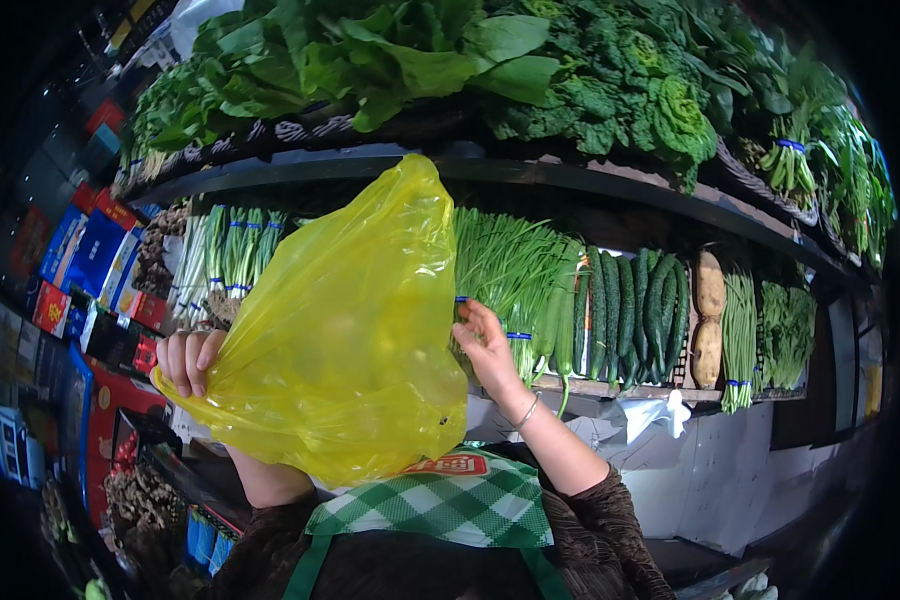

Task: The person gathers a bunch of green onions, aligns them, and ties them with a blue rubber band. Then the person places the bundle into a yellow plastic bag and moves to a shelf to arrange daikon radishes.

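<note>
A translucent yellow plastic bag (337,322) fills the middle of the view, puffed out and hanging in front of the green checked apron (450,499). My left hand (190,360) has its fingers closed on a gathered edge at the bag's left side. Beside the bag's right edge is my right hand (487,349), fingers loosely curled and apart, holding nothing; whether a fingertip touches the film cannot be told. Behind that hand stand bundles of garlic chives (506,262) with blue bands. The bag hides part of the shelf behind it.
A lower shelf holds cucumbers (641,315), lotus root (708,322), long beans (739,330) and spring onions (244,244). Leafy greens (390,60) overhang the upper shelf edge (495,171). A white plastic bag (649,415) hangs below. Boxes (97,247) are stacked at left.
</note>
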`<state>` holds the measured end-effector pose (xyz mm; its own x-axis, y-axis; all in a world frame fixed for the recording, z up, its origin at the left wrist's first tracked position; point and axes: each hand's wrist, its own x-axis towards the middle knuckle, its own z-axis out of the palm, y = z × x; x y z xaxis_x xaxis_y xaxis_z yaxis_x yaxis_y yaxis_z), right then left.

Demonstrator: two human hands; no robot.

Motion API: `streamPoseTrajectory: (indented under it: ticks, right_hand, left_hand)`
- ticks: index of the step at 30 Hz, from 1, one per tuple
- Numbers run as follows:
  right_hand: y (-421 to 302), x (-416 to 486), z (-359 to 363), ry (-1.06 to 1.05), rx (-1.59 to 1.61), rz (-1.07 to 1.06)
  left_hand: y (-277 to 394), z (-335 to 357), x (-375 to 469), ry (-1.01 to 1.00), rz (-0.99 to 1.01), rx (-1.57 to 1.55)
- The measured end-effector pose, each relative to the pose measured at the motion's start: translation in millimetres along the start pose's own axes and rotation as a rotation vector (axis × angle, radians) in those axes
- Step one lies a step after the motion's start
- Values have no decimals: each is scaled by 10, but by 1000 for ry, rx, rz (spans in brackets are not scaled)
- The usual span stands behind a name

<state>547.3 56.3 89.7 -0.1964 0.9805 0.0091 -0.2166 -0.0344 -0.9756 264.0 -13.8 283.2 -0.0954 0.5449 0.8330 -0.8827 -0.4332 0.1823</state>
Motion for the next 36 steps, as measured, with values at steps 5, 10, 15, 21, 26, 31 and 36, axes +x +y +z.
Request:
streamPoseTrajectory:
  ticks: [5, 10, 15, 21, 26, 31, 36]
  right_hand:
    - [-242, 217, 98, -94, 121, -17]
    - [-428, 434, 325, -261, 95, 27]
    - [-252, 541, 655, -428, 144, 75]
    - [3, 538, 960, -511, 198, 188]
    - [-63, 633, 1106, -573, 558, 174]
    - [-75, 508, 1380, -820, 559, 230]
    - [83, -79, 1947, -1284, -141, -50]
  left_hand:
    - [249, 22, -202, 1, -6, 53]
    - [333, 140, -468, 54, 2, 110]
    - [529, 385, -793, 166, 27, 239]
    - [775, 727, -1265, 254, -1, 702]
    - [938, 1008, -1669, 214, -977, 2027]
    - [844, 759, -2062, 867, -1041, 1772]
    - [1046, 277, -2290, 618, -718, 1791]
